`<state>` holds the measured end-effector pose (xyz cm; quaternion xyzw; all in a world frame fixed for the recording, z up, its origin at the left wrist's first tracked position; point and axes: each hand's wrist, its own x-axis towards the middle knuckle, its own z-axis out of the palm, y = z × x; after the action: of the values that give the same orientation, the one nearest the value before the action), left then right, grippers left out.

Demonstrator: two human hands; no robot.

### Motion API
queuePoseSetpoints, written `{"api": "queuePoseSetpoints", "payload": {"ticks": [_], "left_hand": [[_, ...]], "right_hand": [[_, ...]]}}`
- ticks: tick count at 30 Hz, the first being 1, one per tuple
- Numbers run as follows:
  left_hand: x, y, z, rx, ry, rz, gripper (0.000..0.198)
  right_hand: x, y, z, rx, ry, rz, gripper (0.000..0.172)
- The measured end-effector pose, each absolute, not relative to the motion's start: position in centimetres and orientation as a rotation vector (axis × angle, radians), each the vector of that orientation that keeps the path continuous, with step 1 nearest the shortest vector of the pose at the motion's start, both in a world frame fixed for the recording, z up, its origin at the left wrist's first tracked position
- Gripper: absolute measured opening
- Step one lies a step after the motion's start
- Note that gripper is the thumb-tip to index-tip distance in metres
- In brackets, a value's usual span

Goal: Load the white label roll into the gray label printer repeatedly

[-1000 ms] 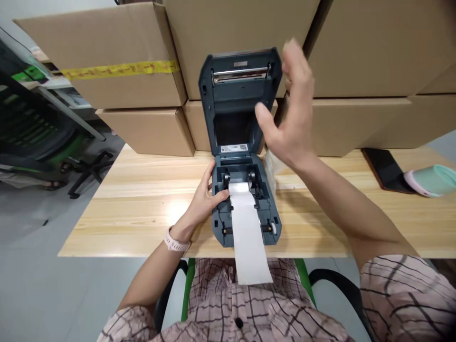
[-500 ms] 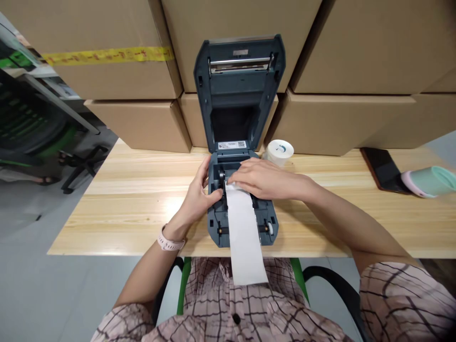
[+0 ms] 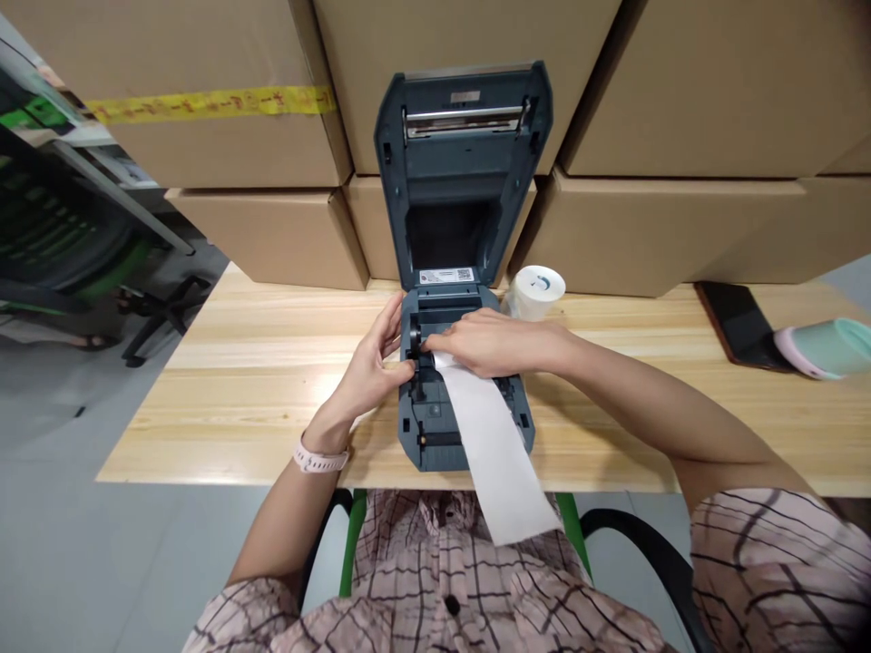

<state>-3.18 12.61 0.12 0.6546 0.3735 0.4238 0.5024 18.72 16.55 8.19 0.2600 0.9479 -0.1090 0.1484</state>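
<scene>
A dark grey label printer point(image 3: 432, 456) stands on the table with its lid point(image 3: 453, 163) tipped up and back. My left hand point(image 3: 377, 367) grips the printer's left side, thumb over the rim and fingers along the outside wall. Inside the bay, my right hand point(image 3: 486, 343) curls over a white label roll, which it mostly hides. From under that hand a white paper strip point(image 3: 500, 462) runs out slantwise past the printer's front right and over the table edge. Just behind my right hand stands a second white roll point(image 3: 537, 295).
Cardboard boxes point(image 3: 680, 227) are stacked along the table's back. On the right lie a dark phone point(image 3: 738, 317) and a mint-green cup point(image 3: 826, 349) on its side. The wooden table point(image 3: 224, 399) ends at the left, with an office chair point(image 3: 61, 227) beyond.
The paper strip's free end has swung to the right and now lies slanted. My right hand has shifted slightly left in the bay. My left hand stays at the printer's side.
</scene>
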Motion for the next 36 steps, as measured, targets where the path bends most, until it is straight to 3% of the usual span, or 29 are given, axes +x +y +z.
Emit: {"api": "queuePoseSetpoints", "payload": {"ticks": [5, 12, 16, 20, 24, 29, 36], "left_hand": [[-3.1, 12.5, 0.1, 1.582, 0.917, 1.020, 0.101], [-2.7, 12.3, 0.4, 1.573, 0.946, 1.038, 0.098], [-2.4, 12.1, 0.8, 1.574, 0.973, 1.046, 0.095], [-2.3, 12.0, 1.0, 1.572, 0.977, 1.053, 0.095], [-2.4, 12.0, 1.0, 1.585, 0.961, 1.044, 0.096], [-2.5, 12.0, 1.0, 1.603, 0.952, 1.031, 0.096], [-2.5, 12.1, 1.0, 1.582, 0.942, 1.037, 0.094]], "right_hand": [[19.4, 17.0, 8.0, 0.711, 2.802, -0.522, 0.049], [28.8, 16.1, 11.1, 0.679, 3.308, -1.536, 0.034], [35.8, 15.0, 10.2, 1.262, 3.049, -1.359, 0.015], [37.9, 15.3, 5.9, 1.775, 2.776, -1.040, 0.034], [37.2, 16.2, 2.4, 1.991, 2.723, -0.893, 0.047], [38.0, 16.5, 2.9, 1.905, 2.721, -1.183, 0.075], [35.2, 21.1, 2.9, 1.824, 2.727, -1.501, 0.092]]}}
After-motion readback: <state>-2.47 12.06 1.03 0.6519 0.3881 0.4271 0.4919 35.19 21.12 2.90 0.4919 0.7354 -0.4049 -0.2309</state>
